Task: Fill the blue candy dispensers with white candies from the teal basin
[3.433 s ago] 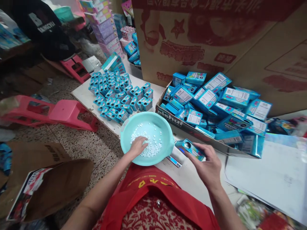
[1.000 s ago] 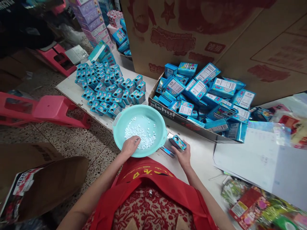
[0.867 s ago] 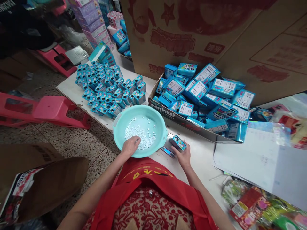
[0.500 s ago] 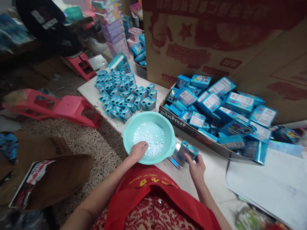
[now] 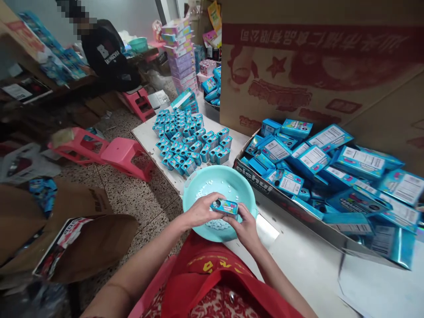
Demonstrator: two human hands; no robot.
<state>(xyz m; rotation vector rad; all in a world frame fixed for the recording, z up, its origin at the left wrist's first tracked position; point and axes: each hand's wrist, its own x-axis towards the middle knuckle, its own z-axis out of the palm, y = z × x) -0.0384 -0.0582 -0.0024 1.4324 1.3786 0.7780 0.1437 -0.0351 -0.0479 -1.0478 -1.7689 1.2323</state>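
Observation:
Over the turquoise basin point(image 5: 249, 187), a small blue candy box point(image 5: 226, 207) is held with its printed narrow side up. A round hole shows at its left end. My right hand point(image 5: 247, 227) grips the box's right end between thumb and fingers. Closed around the left end beside the hole is my left hand point(image 5: 202, 212); whether it also pinches candies is hidden. Small white candies point(image 5: 217, 225) lie in the basin below, partly covered by both hands. Several similar boxes point(image 5: 188, 145) with dark holes in their tops stand close together on the table behind the basin.
A carton tray point(image 5: 285, 207) heaped with blue boxes runs along the right, before a large cardboard carton point(image 5: 318, 70). A shiny flat plate point(image 5: 267, 227) lies right of the basin. Pink stools point(image 5: 121, 152) stand left; a person in black point(image 5: 106, 55) sits farther back.
My right hand has brought the box from the flat plate leftward over the basin. My left hand has risen from the candies to the box. The view has shifted, revealing more of the seated person.

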